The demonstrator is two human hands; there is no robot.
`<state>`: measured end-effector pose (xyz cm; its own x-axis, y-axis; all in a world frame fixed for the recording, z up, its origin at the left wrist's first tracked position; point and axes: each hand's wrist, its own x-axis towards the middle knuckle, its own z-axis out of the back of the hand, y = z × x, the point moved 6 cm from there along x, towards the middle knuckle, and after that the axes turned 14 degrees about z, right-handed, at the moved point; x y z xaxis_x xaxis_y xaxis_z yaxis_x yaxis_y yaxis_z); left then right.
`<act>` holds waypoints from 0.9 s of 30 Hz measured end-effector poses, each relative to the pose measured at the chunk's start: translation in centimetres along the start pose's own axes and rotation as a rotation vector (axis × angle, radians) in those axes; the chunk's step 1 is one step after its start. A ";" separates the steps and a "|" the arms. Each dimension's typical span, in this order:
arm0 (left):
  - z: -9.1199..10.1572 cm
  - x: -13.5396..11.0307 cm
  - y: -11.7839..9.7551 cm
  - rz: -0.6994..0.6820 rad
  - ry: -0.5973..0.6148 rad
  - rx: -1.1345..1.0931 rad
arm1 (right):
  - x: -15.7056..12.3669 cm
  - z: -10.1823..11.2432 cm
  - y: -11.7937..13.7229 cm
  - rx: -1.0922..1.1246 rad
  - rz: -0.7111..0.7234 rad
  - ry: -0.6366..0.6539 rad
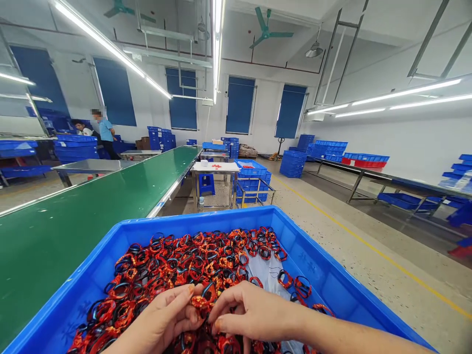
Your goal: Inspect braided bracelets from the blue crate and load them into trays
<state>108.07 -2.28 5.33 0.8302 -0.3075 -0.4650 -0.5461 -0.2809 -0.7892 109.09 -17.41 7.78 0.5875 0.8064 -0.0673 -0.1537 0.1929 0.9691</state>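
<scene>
The left grip [158, 318] clenches a glossy red-and-black ring [199, 302] between its fingertips; the right grip [254, 312] curves loosely, fingers spread, over a tangled heap of looped rings [177, 260] inside a smooth blue plastic crate [206, 220] lined with crinkled clear film [263, 275].

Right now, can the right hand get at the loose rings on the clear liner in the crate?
Probably yes. The right hand sits just short of the loose rings, with only the clear liner of the blue crate between them and nothing above.
</scene>
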 end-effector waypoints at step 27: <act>-1.3 -1.7 -0.4 0.079 0.096 0.061 | 0.7 0.0 -0.8 0.505 -0.056 -0.167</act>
<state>106.72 -2.81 6.91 0.7689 -0.4130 -0.4881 -0.5989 -0.1980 -0.7759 109.66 -17.03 7.01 0.7086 0.6947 -0.1239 0.2593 -0.0930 0.9613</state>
